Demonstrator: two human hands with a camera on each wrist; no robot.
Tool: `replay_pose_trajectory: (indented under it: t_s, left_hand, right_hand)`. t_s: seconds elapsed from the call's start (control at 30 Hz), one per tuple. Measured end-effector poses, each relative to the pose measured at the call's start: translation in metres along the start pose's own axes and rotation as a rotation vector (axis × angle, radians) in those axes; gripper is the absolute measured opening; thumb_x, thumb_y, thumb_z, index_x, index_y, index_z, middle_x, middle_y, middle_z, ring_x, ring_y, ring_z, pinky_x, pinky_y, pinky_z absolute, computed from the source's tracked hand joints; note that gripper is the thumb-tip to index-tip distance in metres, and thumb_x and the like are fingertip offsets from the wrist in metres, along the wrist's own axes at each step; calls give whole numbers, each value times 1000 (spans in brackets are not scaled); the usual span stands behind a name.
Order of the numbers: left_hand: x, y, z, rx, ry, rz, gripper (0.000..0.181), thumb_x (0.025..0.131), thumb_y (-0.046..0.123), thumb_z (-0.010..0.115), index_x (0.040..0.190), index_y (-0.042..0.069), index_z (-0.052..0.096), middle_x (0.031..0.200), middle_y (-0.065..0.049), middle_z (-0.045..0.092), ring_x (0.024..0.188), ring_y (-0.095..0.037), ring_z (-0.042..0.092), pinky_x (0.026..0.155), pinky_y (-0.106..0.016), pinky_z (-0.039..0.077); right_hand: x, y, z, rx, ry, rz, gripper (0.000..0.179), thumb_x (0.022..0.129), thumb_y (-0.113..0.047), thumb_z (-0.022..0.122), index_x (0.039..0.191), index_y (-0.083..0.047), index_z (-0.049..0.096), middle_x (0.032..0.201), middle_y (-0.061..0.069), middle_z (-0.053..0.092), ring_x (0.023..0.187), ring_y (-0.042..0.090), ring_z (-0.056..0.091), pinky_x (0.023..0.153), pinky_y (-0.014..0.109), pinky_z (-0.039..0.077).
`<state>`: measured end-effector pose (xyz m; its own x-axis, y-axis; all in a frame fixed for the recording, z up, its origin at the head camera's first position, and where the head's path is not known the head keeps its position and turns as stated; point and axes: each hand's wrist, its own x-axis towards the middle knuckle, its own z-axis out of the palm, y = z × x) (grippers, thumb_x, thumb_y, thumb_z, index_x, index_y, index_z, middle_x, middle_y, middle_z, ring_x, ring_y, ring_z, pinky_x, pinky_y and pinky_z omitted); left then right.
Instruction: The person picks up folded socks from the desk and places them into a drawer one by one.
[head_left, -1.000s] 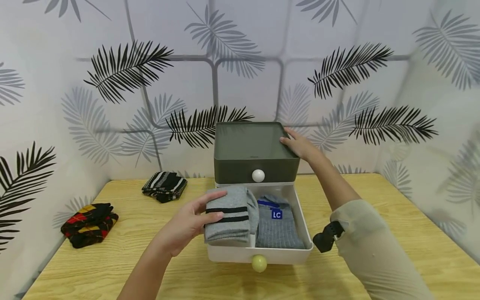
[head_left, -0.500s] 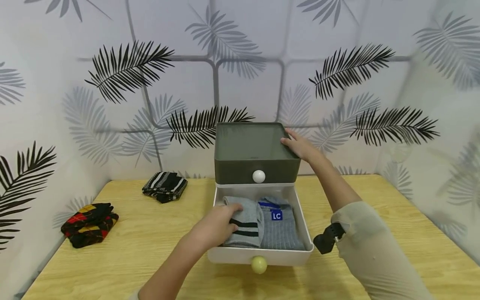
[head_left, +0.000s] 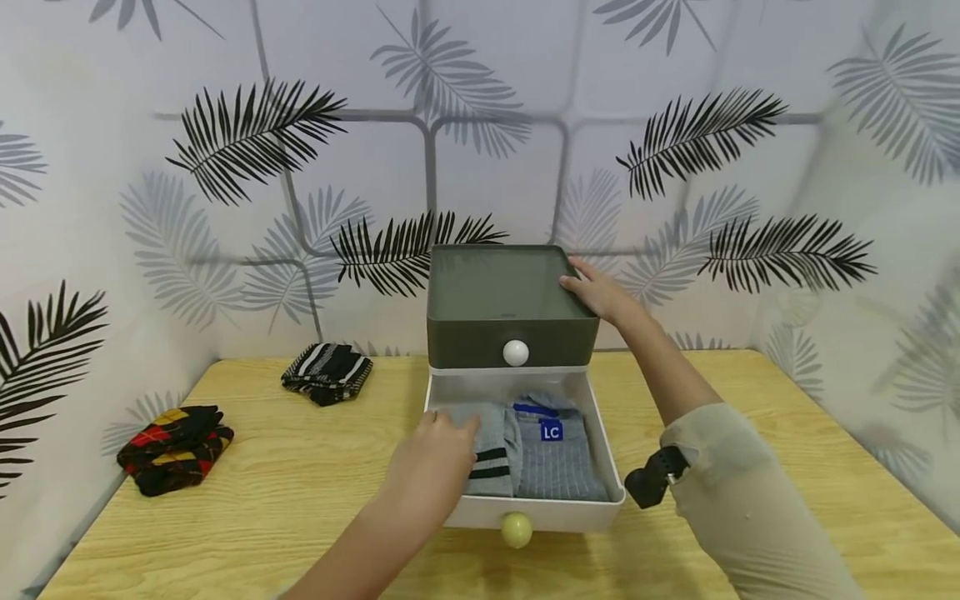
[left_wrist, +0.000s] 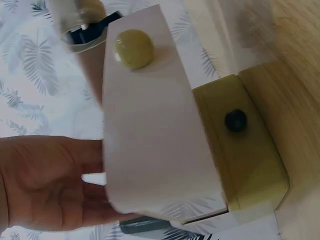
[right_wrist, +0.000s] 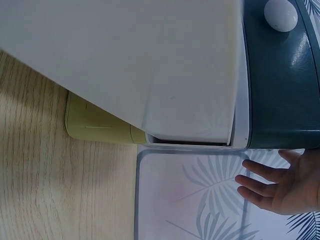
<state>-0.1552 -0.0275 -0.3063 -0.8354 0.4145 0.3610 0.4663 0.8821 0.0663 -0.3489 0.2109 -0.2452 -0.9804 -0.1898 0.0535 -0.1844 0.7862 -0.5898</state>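
A white drawer (head_left: 562,517) with a yellow knob is pulled out below the dark grey-green top (head_left: 480,343) of a small drawer unit. Inside, at the left, lies a folded light grey knit (head_left: 491,454) with two black stripes. My left hand (head_left: 431,458) rests on its left part and hides it. In the left wrist view the left hand's fingers pass behind the drawer wall. Beside the striped knit lies a ribbed grey knit (head_left: 558,471) with a blue LC label. My right hand (head_left: 600,293) touches the unit's upper right edge, its fingers straight in the right wrist view.
A folded black-and-white patterned cloth (head_left: 328,373) lies at the table's back left. Nearer the left edge sits a red, yellow and black plaid cloth (head_left: 176,450). Below the white drawer is a closed yellow-green drawer (left_wrist: 240,155). Leaf-patterned sheets stand behind the wooden table (head_left: 285,517).
My left hand has carried the striped grey knit rightward and down into the drawer's left side, and its fingers have loosened from it. The right hand has stayed on the unit.
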Motion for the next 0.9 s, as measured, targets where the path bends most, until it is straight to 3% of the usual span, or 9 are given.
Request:
replay_pose_trajectory:
  t_s: [0.07, 0.2, 0.33, 0.47, 0.6, 0.7, 0.8, 0.9]
  left_hand:
    - [-3, -1, -8, -139, -5, 34, 26, 83, 14, 69, 107, 5, 63, 96, -14, 62, 88, -28, 60, 68, -36, 51]
    - [-9, 0, -13, -587, -97, 96, 21, 88, 14, 63, 107, 4, 65, 97, -4, 65, 84, -15, 62, 72, -28, 50]
    - [-23, 6, -2, -1003, -304, 66, 13, 90, 16, 61, 96, 7, 68, 84, 4, 65, 70, -9, 60, 64, -24, 49]
    - [-35, 12, 15, -1383, -583, -7, 22, 94, 15, 54, 99, -2, 66, 85, -7, 67, 69, -13, 62, 62, -27, 51]
    - [-41, 15, 32, -1551, -836, -66, 38, 99, 21, 42, 114, -10, 57, 101, -13, 65, 80, -10, 60, 70, -23, 49]
    - [-42, 18, 43, -1636, -960, -150, 47, 99, 28, 38, 123, -10, 50, 112, -12, 61, 87, -10, 57, 79, -24, 45]
    - [-41, 20, 53, -1749, -993, -270, 54, 99, 33, 36, 127, -11, 45, 121, -17, 55, 101, -20, 56, 90, -31, 40]
    - [-40, 19, 60, -1850, -949, -370, 51, 98, 35, 37, 123, -8, 49, 122, -20, 53, 114, -32, 49, 97, -40, 34]
  right_hand:
    - [1, 0, 0, 7, -1, 2, 60, 99, -32, 32, 148, -5, 11, 146, 26, 14, 132, 43, 12, 104, 53, 12]
    - [3, 0, -1, 3, 5, 6, 60, 99, -33, 32, 148, -6, 11, 146, 26, 15, 132, 43, 13, 104, 52, 13]
    - [3, 1, 0, 4, 5, 6, 60, 99, -33, 32, 148, -6, 11, 146, 26, 15, 132, 42, 13, 104, 52, 13]
    - [1, 2, 0, 12, 3, 8, 60, 99, -33, 32, 148, -6, 10, 146, 26, 15, 132, 42, 13, 104, 52, 13]
    - [2, 1, 0, 14, 5, 3, 60, 99, -32, 32, 148, -6, 11, 146, 26, 15, 132, 42, 12, 104, 52, 13]
    - [3, 1, 1, 18, 8, -6, 59, 99, -31, 33, 147, -5, 12, 146, 26, 15, 132, 41, 13, 105, 50, 13]
    - [3, 1, 1, 22, 7, -9, 59, 99, -30, 33, 147, -4, 12, 146, 26, 15, 133, 41, 13, 105, 49, 12]
    - [3, 1, 0, 22, 7, -3, 59, 99, -30, 33, 147, -4, 12, 146, 26, 16, 133, 40, 13, 105, 49, 12]
